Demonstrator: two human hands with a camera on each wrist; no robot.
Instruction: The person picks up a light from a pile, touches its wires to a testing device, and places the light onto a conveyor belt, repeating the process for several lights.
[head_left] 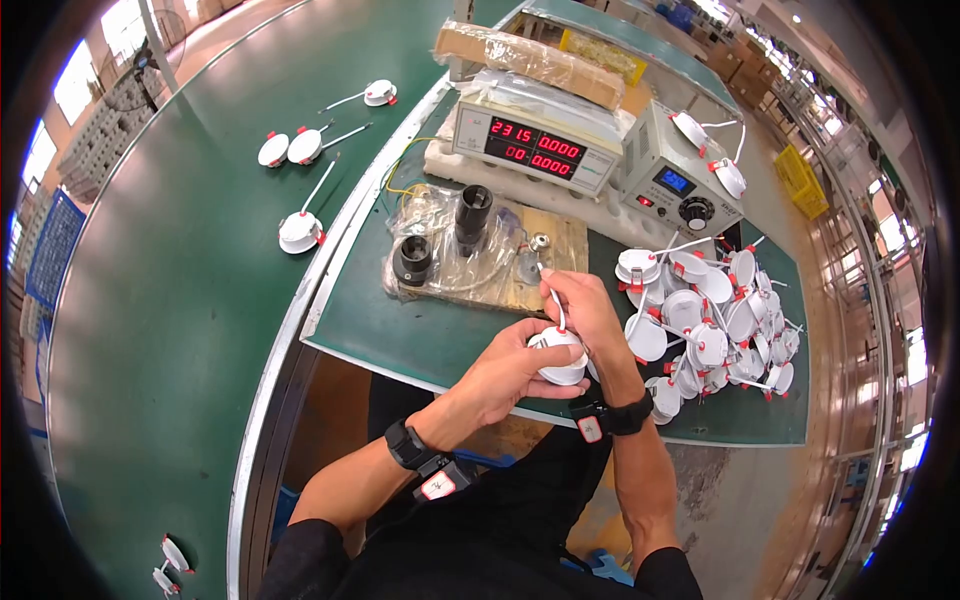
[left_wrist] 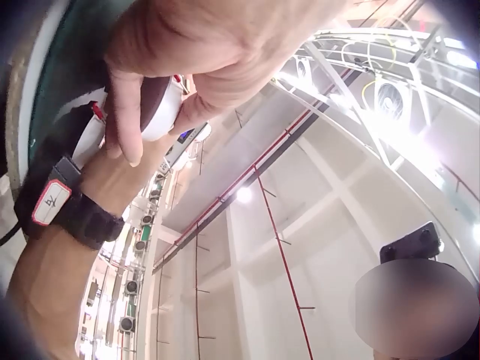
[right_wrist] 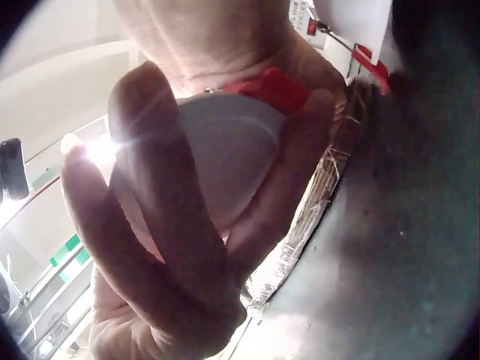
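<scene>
My left hand [head_left: 505, 365] grips a white round downlight [head_left: 562, 366] low over the bench's front edge, thumb across its back. With thumb and fingers, my right hand [head_left: 588, 312] pinches the downlight's short white cable [head_left: 558, 310] near its free end, pointing up toward a wooden board [head_left: 565, 240]. In the left wrist view, the left hand [left_wrist: 210, 56] has its fingers around the white rim of the downlight [left_wrist: 166, 111]. Fingers partly cover the pale face of the downlight [right_wrist: 229, 150] in the right wrist view.
Many downlights [head_left: 708, 345] are heaped right of my hands. Two black cylindrical holders [head_left: 473, 215] stand on the plastic-wrapped board. Behind are a red-digit meter [head_left: 535, 145] and a grey power unit [head_left: 680, 180]. Several downlights [head_left: 300, 232] lie on the green table [head_left: 170, 330] at left.
</scene>
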